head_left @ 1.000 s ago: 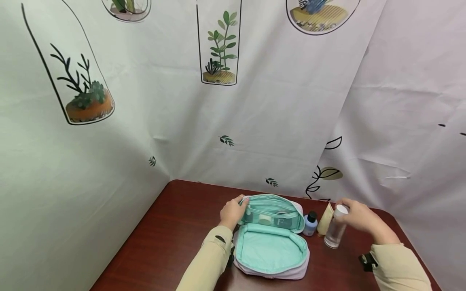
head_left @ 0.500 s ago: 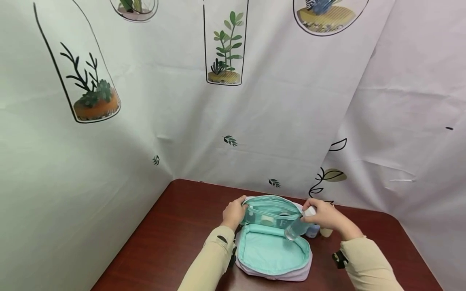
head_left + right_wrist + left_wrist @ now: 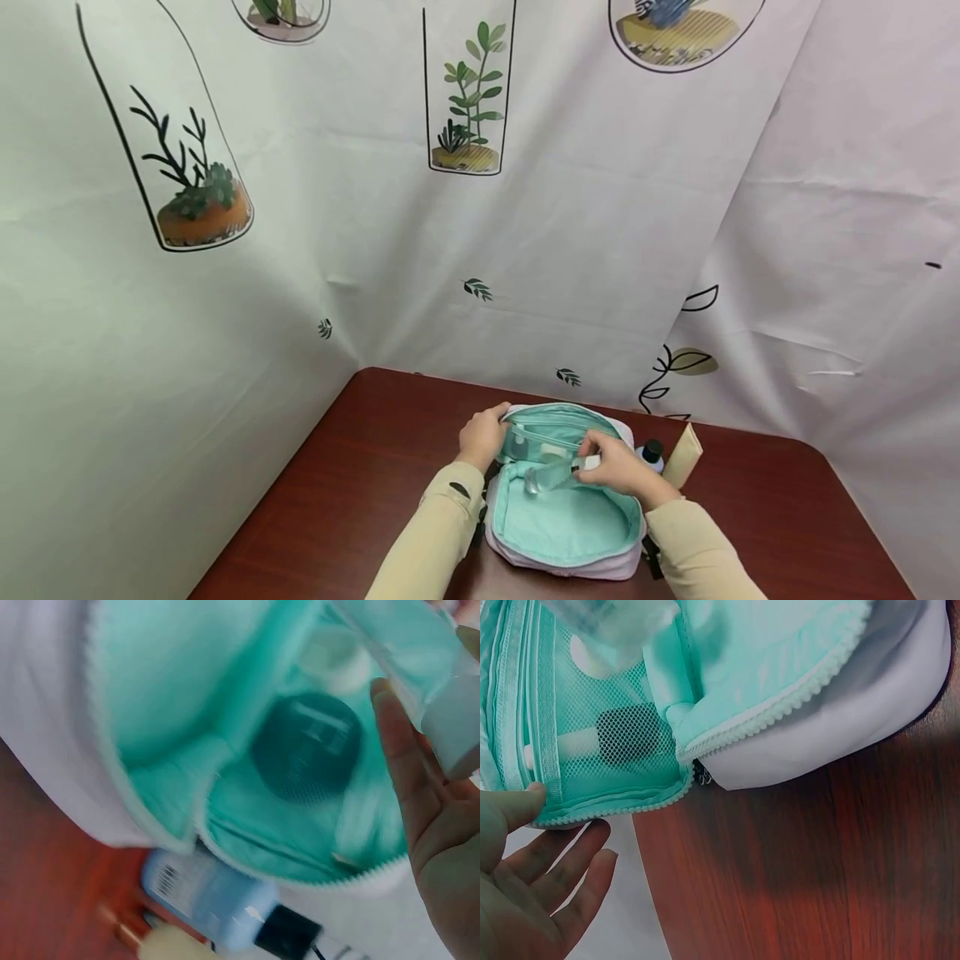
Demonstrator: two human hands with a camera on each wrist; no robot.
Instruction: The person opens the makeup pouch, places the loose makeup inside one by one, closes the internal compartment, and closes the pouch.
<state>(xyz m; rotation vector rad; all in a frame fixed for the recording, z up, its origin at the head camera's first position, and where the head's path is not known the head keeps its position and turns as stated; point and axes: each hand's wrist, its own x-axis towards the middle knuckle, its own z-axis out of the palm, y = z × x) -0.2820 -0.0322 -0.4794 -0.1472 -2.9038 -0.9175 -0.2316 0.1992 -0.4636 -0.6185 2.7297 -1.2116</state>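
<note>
An unzipped toiletry bag (image 3: 566,533), lilac outside and mint-green inside, lies spread on the table with its lid raised. My left hand (image 3: 482,437) grips the lid's left edge, thumb on the inner side and fingers behind. Over the bag, my right hand (image 3: 618,467) holds a clear bottle (image 3: 551,477) by its white cap (image 3: 457,724). The bottle is tilted almost flat, its base pointing left. Behind the lid's mesh pocket (image 3: 581,780) sit a small white bottle with a black cap (image 3: 626,735), a dark round item (image 3: 307,746) and a white round item (image 3: 335,660).
Right of the bag stand a blue bottle with a black cap (image 3: 651,452) and a cream tube (image 3: 683,457), both partly hidden by my right arm in the head view. The dark red table (image 3: 360,483) meets a patterned cloth wall (image 3: 420,333) at the back.
My right hand has lifted the clear bottle from beside the tube and carried it left over the bag, tipping it over. The left hand keeps its grip on the lid.
</note>
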